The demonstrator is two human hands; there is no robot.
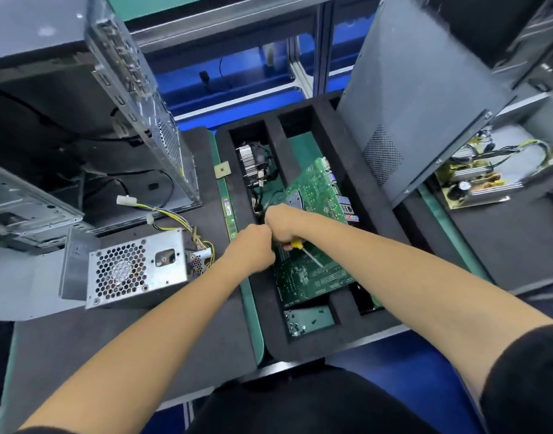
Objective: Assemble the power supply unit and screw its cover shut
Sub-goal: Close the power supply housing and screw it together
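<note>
Both fists met over the motherboard [312, 245]: right hand [283, 223] gripped a screwdriver [303, 250], shaft slanting toward the viewer's right; left hand [253, 245] curled, contents hidden.

bench [175, 339] | dark mat | on it: power supply unit [137, 270], foam tray [300, 349], computer case [143, 98]

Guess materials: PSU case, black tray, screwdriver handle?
PSU case: looks like bare sheet metal, dull silver, punched with a honeycomb vent. Tray: probably foam, matte black with thick cut-out walls. Screwdriver handle: likely plastic, glossy yellow, mostly hidden in the right hand.
</note>
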